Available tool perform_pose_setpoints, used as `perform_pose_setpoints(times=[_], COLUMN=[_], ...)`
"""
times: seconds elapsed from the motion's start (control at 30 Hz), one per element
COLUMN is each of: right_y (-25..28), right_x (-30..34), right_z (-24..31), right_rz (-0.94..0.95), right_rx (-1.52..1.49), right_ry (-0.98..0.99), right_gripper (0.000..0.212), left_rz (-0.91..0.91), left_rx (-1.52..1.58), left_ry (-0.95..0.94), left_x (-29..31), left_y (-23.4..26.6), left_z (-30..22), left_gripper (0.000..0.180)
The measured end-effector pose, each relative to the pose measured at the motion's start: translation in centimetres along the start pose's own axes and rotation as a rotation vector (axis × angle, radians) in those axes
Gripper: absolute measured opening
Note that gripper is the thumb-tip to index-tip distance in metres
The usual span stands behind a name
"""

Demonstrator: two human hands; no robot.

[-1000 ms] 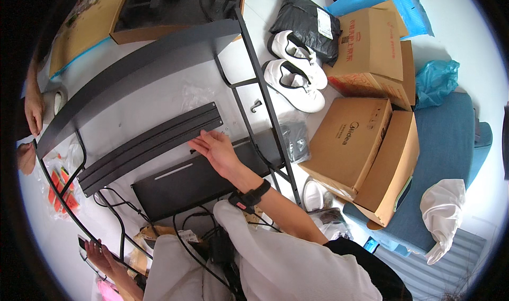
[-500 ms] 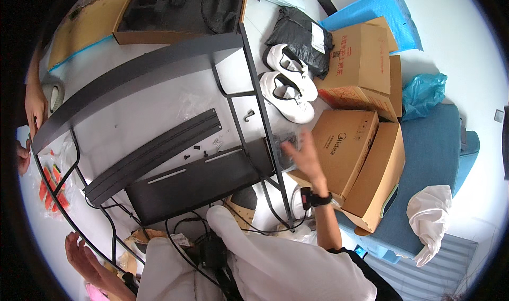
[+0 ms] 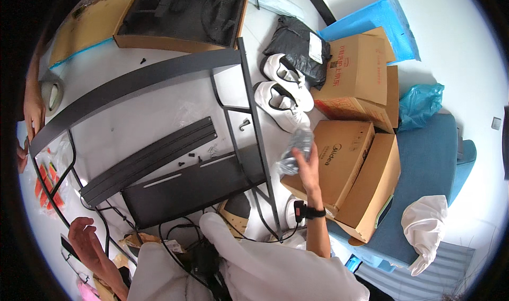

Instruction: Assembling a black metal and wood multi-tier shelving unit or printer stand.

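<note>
My right hand [image 3: 310, 169] grips a clear plastic bag [image 3: 297, 151] with dark contents, above the floor between the white sneakers and the cardboard boxes. What is inside is too unclear to name. My left hand [image 3: 87, 242] is raised beside the near left leg of a black metal frame, its fingers apart and slightly curled, holding nothing. The frame has a long black top panel [image 3: 140, 83]. Inside it lie a narrow black panel [image 3: 148, 160], a slotted black panel [image 3: 193, 187] and several small black screws [image 3: 191, 154].
Another person's hand [image 3: 35, 111] touches the frame's far left corner. White sneakers [image 3: 281, 106], a black parcel [image 3: 297, 49] and cardboard boxes [image 3: 339, 158] stand to the right, before a blue sofa [image 3: 429, 163]. Cables [image 3: 177, 224] lie near my knees; a bag of red pieces [image 3: 49, 187] sits left.
My right hand, open over the clear bag before, has closed on it and lifted it. My left hand has shifted slightly up. The whole view has moved a little.
</note>
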State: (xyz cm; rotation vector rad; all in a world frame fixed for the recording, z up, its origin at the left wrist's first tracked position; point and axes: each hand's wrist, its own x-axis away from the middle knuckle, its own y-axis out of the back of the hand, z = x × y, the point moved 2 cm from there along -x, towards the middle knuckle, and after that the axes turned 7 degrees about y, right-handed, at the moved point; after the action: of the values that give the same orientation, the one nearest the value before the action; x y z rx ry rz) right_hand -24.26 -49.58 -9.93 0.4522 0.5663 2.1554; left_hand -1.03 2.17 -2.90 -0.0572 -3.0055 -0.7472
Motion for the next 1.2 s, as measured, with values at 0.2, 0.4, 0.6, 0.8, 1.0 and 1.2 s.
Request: perform_pose_setpoints(times=[0.2, 0.4, 0.6, 0.8, 1.0, 1.2], right_y=[-1.7, -5.2, -15.2, -18.1, -18.7, -18.8], right_x=[3.3, 7.2, 10.1, 9.3, 8.5, 8.2], right_z=[13.5, 8.5, 17.0, 19.6, 19.1, 18.0], right_rz=[0.234, 0.603, 0.745, 0.732, 0.754, 0.558], right_rx=[-1.157, -1.122, -0.773, -0.620, -0.656, -0.465], right_ry=[-0.199, -0.483, -0.329, -0.002, 0.065, 0.479], right_gripper=[0.081, 0.048, 0.040, 0.051, 0.047, 0.008], left_rz=[0.298, 0.722, 0.926, 0.771, 0.693, 0.440], left_rx=[0.002, 0.453, 0.626, 0.394, 0.134, 0.100], left_ry=[0.114, 0.227, 0.365, 0.265, 0.223, -0.104], left_x=[-0.1, -0.5, 0.5, 0.1, -0.7, -0.9], left_y=[-2.0, -6.9, -10.4, -9.5, -7.5, -6.2], left_z=[-1.6, -5.5, -4.4, -2.9, -2.7, -0.3], left_gripper=[0.025, 0.050, 0.080, 0.075, 0.061, 0.054])
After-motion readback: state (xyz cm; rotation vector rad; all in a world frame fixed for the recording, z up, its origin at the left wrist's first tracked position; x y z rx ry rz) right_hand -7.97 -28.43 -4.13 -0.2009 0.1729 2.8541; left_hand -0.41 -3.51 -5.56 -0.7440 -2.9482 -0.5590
